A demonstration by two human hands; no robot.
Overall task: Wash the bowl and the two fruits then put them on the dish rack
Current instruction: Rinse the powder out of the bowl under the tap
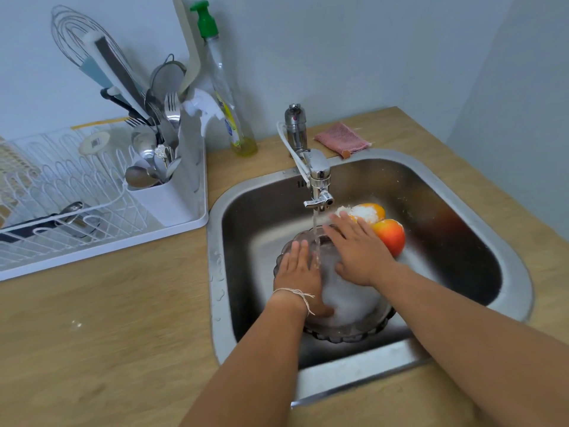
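**Rinsing the soapy bowl under the tap**

The glass bowl (348, 306) lies tilted in the sink (462, 180), foam on it, water from the tap (317, 180) running onto it. The left hand (300, 272) lies flat and open on its left side; the right hand (358, 251) is spread open on its far right side. Neither grips anything.

Best to turn the bowl slowly under the stream until the foam clears. The 2 fruits (381, 226) sit just beyond, 1 soapy. The dish rack (101, 192), far left, has free room.
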